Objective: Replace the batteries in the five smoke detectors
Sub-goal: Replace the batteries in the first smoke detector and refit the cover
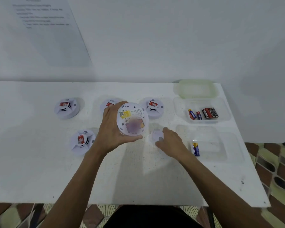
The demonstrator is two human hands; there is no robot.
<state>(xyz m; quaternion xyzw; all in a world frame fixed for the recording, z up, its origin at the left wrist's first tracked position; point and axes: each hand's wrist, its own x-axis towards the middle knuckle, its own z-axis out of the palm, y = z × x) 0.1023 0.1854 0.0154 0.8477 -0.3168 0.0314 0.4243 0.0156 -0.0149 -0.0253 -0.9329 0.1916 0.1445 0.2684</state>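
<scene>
Left hand (111, 129) clamped round upturned smoke detector (132, 119), held above mid bench (138, 178). Right hand (169, 140) pinches small white cover (156, 134) lying on bench; cover blurry. Bare bench toward near edge; clear trays (220, 143) crowd right edge. Rear detector (109, 104) half hidden behind left hand.
</scene>
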